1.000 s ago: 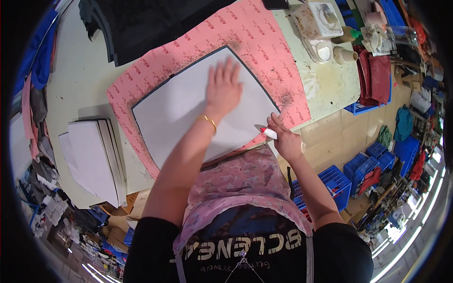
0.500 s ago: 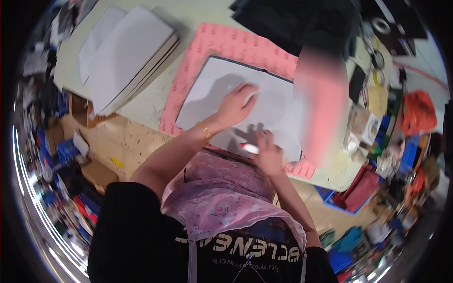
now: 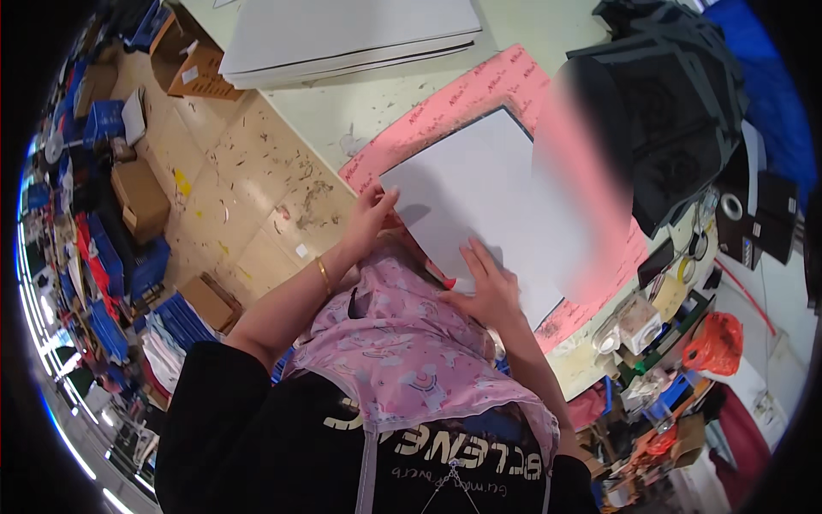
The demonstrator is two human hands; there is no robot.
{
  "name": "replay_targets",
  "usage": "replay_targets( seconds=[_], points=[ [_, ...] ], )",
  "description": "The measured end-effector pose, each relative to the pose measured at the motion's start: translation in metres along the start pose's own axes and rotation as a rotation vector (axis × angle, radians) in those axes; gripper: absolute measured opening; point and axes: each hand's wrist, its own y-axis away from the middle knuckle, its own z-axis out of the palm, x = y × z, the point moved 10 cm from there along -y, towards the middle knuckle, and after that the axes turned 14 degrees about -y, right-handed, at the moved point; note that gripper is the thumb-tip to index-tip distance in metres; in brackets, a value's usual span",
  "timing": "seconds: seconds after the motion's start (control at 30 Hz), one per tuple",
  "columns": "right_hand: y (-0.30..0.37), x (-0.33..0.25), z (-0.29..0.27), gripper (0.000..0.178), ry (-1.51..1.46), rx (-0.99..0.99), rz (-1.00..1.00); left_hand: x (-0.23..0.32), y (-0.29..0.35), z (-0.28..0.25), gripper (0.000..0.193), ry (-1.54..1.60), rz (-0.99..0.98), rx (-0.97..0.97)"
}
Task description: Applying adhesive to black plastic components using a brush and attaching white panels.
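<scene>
A large white sheet (image 3: 471, 188) with a dark border along its edges lies on a pink printed mat (image 3: 514, 73) on the table. My right hand (image 3: 490, 287) rests flat on the near part of the sheet, fingers stretched and thumb apart. Close to its thumb, at the sheet's near edge, shows a small red-tipped thing (image 3: 442, 276), mostly hidden. My left hand (image 3: 370, 218) is at the sheet's left corner with its fingers curled together; what they hold, if anything, is hidden.
A thick stack of white sheets (image 3: 351, 38) lies at the table's far left. Dark folded material (image 3: 676, 111) covers the far right. Tape rolls and small items crowd the right side, near a red plastic bag (image 3: 715, 343). A cardboard box (image 3: 193, 60) stands at left.
My left hand has gone from the middle of the sheet to its left corner. My right hand has come down flat on the sheet. The view has turned, so the table looks rotated.
</scene>
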Motion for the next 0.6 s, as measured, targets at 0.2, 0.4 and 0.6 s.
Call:
replay_targets(
  seconds=[0.2, 0.4, 0.6],
  points=[
    [-0.08, 0.028, 0.022, 0.063, 0.072, -0.137, 0.078, -0.005, -0.021, -0.007, 0.042, -0.346, 0.19, 0.257],
    [-0.121, 0.059, 0.051, 0.061, 0.305, -0.4, 0.371, 0.006, -0.019, -0.005, 0.045, -0.617, 0.278, 0.34],
    [-0.121, 0.073, 0.05, 0.058, 0.274, -0.463, 0.473, 0.005, -0.018, -0.01, 0.044, -0.648, 0.249, 0.327]
  ],
)
